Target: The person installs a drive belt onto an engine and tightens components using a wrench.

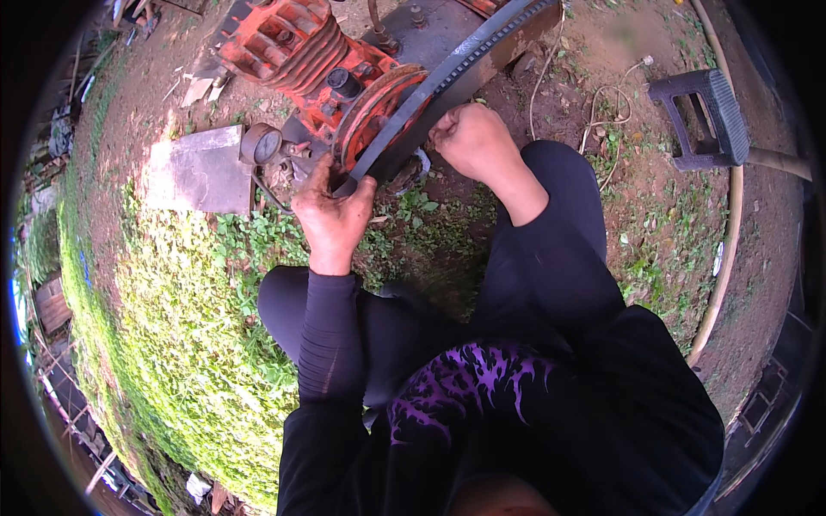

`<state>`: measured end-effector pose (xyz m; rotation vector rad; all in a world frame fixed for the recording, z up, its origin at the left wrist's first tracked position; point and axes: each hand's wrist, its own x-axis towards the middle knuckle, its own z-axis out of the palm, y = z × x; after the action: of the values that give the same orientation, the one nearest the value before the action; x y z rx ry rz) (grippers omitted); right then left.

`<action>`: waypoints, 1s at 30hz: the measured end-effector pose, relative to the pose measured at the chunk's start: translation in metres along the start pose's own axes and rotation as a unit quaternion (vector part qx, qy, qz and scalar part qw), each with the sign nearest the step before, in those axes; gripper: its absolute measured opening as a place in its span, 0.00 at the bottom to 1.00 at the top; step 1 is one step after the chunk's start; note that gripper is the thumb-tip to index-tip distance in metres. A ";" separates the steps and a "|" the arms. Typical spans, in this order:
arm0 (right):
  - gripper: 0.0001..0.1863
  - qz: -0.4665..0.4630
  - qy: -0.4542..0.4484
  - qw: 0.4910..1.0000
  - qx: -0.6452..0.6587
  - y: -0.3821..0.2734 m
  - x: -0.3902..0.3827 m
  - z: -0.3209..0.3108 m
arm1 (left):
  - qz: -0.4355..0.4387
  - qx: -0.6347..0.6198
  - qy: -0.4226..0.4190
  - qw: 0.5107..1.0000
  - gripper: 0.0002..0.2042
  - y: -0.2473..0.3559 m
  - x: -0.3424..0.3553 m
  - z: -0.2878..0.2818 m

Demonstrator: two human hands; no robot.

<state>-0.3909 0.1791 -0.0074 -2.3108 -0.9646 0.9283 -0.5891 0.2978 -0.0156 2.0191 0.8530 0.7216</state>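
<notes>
In front of me is a red-orange air compressor pump (301, 60) with a finned cylinder. A grooved pulley (346, 129) sits on its near side, and a black toothed drive belt (406, 113) loops around it toward the upper right. At the belt's near end is my left hand (331, 219), its thumb and fingers pinched around the belt beside the pulley's lower rim. Just right of the belt, my right hand (482, 146) is closed with curled fingers. Whatever those fingertips hold, if anything, is hidden.
A round pressure gauge (261, 144) stands left of the pulley, by a flat metal sheet (194, 176). To the right are a dark plastic stool (731, 120), a thin looped cord (594, 129) and a long pale pole (731, 232). Grass and low weeds cover the ground at left.
</notes>
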 end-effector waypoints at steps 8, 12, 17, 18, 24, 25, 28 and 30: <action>0.13 -0.184 0.096 0.850 0.483 -0.008 -0.001 0.017 | 0.065 0.068 -0.017 0.995 0.26 0.014 0.005 -0.006; 0.06 -0.216 0.288 0.929 0.080 -0.008 -0.004 -0.008 | 0.099 0.069 -0.020 0.992 0.26 0.001 0.006 -0.009; 0.23 -0.427 0.404 0.785 -0.194 0.008 0.009 -0.047 | 0.112 0.059 -0.024 0.992 0.34 -0.001 0.007 -0.007; 0.23 -0.482 0.340 0.777 -0.220 -0.003 0.012 -0.054 | 0.098 0.065 -0.039 0.992 0.35 0.001 0.007 -0.009; 0.31 -0.656 0.056 0.639 -0.399 -0.064 0.022 -0.089 | 0.140 0.066 0.020 0.988 0.36 -0.003 0.004 -0.004; 0.31 -0.645 0.055 0.641 -0.412 -0.066 0.022 -0.088 | 0.130 0.075 0.028 0.988 0.35 -0.001 0.002 -0.003; 0.30 -0.612 0.055 0.645 -0.454 -0.075 0.015 -0.085 | 0.114 0.071 0.054 0.989 0.37 0.000 -0.002 0.003; 0.28 -0.614 0.088 0.630 -0.467 -0.079 0.010 -0.076 | 0.102 0.063 0.085 0.989 0.37 0.002 -0.004 0.017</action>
<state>-0.3645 0.2253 0.0887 -1.4322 -2.7636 -0.5304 -0.5786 0.2864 -0.0237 2.2033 0.8143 0.9878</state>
